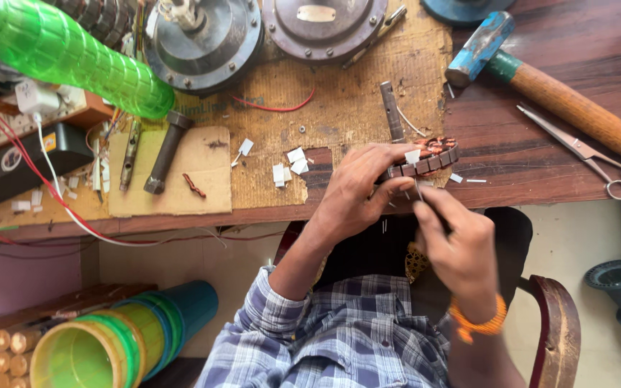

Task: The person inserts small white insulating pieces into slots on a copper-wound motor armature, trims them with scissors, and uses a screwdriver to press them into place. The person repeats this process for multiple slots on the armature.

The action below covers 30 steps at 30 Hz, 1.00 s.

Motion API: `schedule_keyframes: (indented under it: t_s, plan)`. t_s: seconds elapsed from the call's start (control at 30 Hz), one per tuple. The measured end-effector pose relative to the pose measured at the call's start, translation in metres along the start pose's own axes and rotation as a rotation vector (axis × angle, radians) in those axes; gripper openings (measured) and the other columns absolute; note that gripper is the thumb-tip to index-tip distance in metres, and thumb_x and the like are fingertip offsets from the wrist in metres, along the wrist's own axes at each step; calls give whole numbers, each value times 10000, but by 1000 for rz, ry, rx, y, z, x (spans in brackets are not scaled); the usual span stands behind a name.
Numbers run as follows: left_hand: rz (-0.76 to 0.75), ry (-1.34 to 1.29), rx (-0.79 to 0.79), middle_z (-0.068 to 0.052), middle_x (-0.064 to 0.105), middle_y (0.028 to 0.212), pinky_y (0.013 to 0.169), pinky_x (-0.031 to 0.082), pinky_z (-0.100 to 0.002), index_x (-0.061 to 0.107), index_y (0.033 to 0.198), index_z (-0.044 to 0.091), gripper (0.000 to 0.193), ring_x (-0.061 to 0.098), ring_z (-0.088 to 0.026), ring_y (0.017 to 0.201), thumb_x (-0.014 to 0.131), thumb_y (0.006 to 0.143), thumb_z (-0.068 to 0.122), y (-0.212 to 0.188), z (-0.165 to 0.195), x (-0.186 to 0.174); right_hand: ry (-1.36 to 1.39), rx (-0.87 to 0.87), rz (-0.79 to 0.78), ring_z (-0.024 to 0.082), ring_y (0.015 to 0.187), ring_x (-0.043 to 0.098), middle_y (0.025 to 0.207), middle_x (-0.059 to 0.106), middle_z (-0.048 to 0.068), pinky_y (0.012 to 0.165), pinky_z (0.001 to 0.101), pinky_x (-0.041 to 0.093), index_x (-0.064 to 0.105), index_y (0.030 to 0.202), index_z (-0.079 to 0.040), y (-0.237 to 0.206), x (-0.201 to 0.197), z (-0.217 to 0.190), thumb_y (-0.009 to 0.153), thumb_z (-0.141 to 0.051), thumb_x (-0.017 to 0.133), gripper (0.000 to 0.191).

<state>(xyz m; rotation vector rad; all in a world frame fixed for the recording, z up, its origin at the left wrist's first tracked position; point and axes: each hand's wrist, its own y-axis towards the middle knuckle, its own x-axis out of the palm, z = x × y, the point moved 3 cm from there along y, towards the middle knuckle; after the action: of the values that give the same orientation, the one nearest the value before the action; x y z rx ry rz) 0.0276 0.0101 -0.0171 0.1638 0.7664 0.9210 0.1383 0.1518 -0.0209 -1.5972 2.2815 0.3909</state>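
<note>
The person's left hand (357, 190) grips a slotted motor stator core (425, 159) w/ copper windings, held at the near edge of the counter (540, 151), fingers wrapped over its rim and pressed together on it. The right hand (454, 241) sits just below the core, thumb and forefinger pinching something thin up against the slots (too small to tell what, poss. a paper strip or a fine tool).

Judgement: the work looks like fitting small pieces into the core's slots, so the left hand should keep the core from turning while the right feeds straight along one slot, not at an angle, to avoid nicking the wire.

Around it: a steel shaft (392, 111) lies just behind the core, and small white paper bits (289, 164) are scattered on the cardboard sheet (353, 79). A hammer (540, 79) w/ blue head and scissors (587, 152) lie to the right, well apart from the hands. Two round motor housings (253, 32) sit at the far side, a green plastic bottle (73, 57) far left, a dark bolt (167, 151) beside it. Stacked plastic cups (116, 341) lie below counter level.

Nothing crowds the hands; the shaft is the nearest obstacle.
</note>
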Motion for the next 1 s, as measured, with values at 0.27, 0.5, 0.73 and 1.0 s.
schedule_keyframes:
  t_s: [0.27,0.5,0.73,1.0]
  plan:
    - [-106,-54,34,-79,691,1291,1060,470,-412,613,1318,100,407,647,-286,1210,723,974,288,1,-5,0,-445,-65,-74,194,663,607,905,754,113,625,336,490,728,1279,-68,69,-72,30,1051,-171,619,273]
    - [-18,-184,-56,-87,709,1227,999,492,-394,569,1146,47,385,663,-268,1124,766,942,307,2,-10,-2,-370,-482,-241,238,942,714,1121,737,120,818,346,556,716,1224,-40,117,-52,-23,1022,-205,664,265]
    - [-29,-205,-62,-96,630,1045,902,520,-393,595,1142,36,408,641,-287,1034,782,919,321,2,-21,-2,-352,-423,-731,172,862,739,1051,734,72,750,312,597,721,1038,-35,125,-38,-53,875,-194,710,228]
    - [-38,-236,-80,-109,633,1029,889,520,-387,595,1125,29,428,642,-286,1012,804,894,321,1,-28,-6,-165,-228,-785,152,916,697,1087,727,74,794,298,588,667,953,2,132,-27,-41,964,-135,652,138]
